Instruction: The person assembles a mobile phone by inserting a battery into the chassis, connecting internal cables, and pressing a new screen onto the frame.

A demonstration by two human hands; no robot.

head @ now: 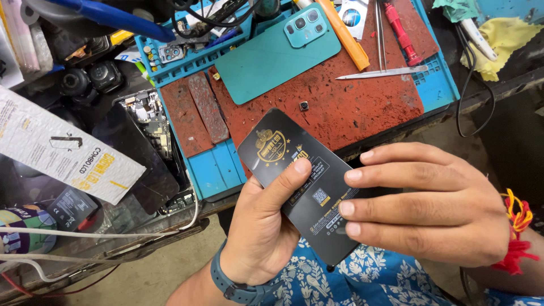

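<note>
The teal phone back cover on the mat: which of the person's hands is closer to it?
Left. The left hand sits almost directly below the teal phone back cover, its thumb on the black packet. The right hand is lower and farther right, fingers on that packet.

Cluttered workbench (170,232), bare floor (153,272) below
</note>
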